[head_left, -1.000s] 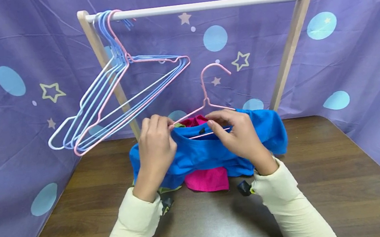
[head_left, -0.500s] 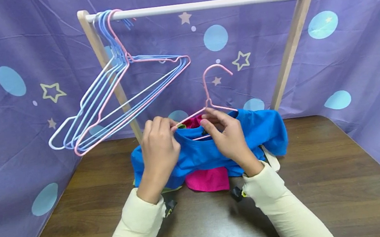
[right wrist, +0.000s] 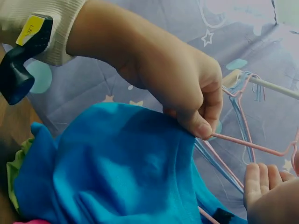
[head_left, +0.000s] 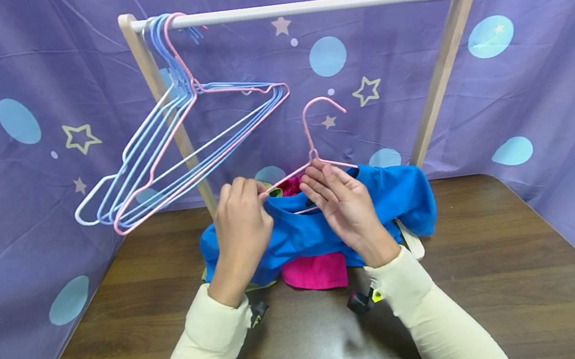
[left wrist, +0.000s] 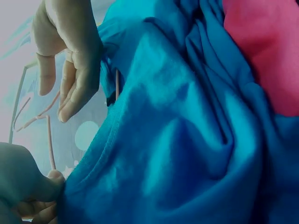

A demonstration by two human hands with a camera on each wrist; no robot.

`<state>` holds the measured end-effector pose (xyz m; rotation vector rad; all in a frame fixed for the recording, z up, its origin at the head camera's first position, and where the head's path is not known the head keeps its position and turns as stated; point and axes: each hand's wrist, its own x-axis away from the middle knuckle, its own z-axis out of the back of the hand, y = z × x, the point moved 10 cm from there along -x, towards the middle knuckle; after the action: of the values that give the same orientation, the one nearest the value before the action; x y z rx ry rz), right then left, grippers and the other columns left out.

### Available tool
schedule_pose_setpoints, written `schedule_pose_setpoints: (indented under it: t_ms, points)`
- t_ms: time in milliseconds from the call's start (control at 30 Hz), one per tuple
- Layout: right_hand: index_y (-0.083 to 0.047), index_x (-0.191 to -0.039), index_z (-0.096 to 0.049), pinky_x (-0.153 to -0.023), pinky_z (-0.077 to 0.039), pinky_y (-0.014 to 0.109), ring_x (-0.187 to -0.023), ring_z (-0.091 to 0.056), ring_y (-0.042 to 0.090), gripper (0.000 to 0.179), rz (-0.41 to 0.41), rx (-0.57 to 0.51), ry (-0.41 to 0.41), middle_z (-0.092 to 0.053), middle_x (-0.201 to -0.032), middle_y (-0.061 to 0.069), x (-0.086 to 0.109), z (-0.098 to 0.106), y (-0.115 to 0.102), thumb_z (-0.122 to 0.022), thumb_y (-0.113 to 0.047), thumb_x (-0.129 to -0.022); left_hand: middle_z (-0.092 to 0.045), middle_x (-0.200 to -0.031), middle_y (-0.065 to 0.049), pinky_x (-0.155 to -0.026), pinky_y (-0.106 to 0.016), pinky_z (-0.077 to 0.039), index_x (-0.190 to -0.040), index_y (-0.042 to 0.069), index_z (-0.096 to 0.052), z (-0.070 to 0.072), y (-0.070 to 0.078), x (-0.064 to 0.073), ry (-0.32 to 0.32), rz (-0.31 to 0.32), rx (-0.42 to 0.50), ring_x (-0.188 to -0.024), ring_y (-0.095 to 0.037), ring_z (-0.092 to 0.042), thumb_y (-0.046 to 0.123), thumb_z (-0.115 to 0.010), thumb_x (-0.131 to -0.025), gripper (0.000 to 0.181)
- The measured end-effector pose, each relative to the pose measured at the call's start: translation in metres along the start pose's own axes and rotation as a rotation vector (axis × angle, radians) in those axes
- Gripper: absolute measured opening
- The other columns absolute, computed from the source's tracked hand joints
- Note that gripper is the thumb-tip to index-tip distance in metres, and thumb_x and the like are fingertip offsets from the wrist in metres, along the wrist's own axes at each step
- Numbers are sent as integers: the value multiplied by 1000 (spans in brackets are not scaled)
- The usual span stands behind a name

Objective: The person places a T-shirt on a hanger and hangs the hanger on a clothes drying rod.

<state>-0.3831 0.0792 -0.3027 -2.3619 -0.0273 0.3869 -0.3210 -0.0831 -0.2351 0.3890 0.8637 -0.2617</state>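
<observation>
A pink wire hanger (head_left: pixel 308 132) stands with its hook up, its lower part inside the neckline of a blue shirt (head_left: pixel 300 241). My left hand (head_left: pixel 241 224) pinches the hanger's left arm at the collar edge. In the right wrist view, the thumb and fingers of that left hand (right wrist: pixel 177 81) close where the wire meets the blue cloth. My right hand (head_left: pixel 345 211) is beside the hanger's neck, palm turned inward and fingers fairly straight. The left wrist view shows the right hand (left wrist: pixel 70 51) with its fingers extended near the collar. Cloth hides the hanger's right end.
Several blue, white and pink hangers (head_left: pixel 173 127) hang at the left of a rack's white bar (head_left: pixel 325 5). Pink cloth (head_left: pixel 315 273) and some green cloth lie under the shirt on the wooden table (head_left: pixel 493 274). A patterned purple curtain (head_left: pixel 250 52) stands behind.
My right hand has moved left from the collar's right side to the hanger's neck, its fingers straightening. The left hand keeps its pinch, and the hanger has shifted slightly.
</observation>
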Motion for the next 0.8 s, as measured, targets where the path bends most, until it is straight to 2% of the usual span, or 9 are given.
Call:
schedule_pose_setpoints:
  t_ms: [167,267,400,533,633,700,800]
  points:
    - [6,-135,-55,-106,-49,42,-112,-69,25,35,-12,-74,51,-73,-113,10,-1,2,6,-49,-15,-108,-65,-91,-14,-67,-42,-50,-93,0,-69,-5,-4,0,-53,39,1,-79,-31,-54,5,-69,-95,5]
    - [5,-132,-56,-107,-48,43,-114,-69,26,31,-15,-99,76,-74,-112,10,-1,3,8,-48,-12,-108,-64,-90,-13,-67,-43,-51,-92,2,-69,-10,-7,0,-118,62,1,-79,-30,-55,9,-69,-96,8]
    - [-2,-115,-66,-107,-48,44,-112,-69,26,22,-50,-147,126,-75,-107,9,1,6,14,-49,-12,-108,-65,-88,-11,-75,-46,-53,-90,3,-70,-20,-12,1,-237,79,7,-82,-32,-59,10,-71,-95,9]
    - [-5,-102,-72,-103,-51,43,-106,-70,24,23,-74,-178,183,-75,-100,8,3,10,18,-51,-12,-107,-67,-88,-11,-81,-48,-53,-90,4,-73,-24,-13,1,-305,62,25,-86,-34,-62,10,-73,-94,8]
    - [-6,-98,-73,-101,-53,42,-102,-70,24,24,-60,-183,199,-72,-98,8,4,11,16,-51,-11,-107,-68,-89,-10,-80,-47,-53,-92,5,-75,-21,-13,-2,-326,21,40,-86,-33,-63,15,-75,-94,10]
    - [-6,-97,-72,-101,-53,41,-101,-69,24,25,-52,-183,204,-71,-97,9,4,11,15,-50,-9,-107,-68,-91,-10,-78,-46,-53,-94,6,-76,-12,-15,-5,-312,-6,55,-86,-31,-62,18,-76,-94,13]
    - [-6,-95,-73,-101,-53,42,-101,-69,24,26,-53,-189,214,-70,-97,9,4,12,15,-50,-8,-107,-69,-91,-10,-75,-44,-52,-95,4,-77,14,-21,-13,-207,-45,96,-86,-30,-62,17,-77,-93,13]
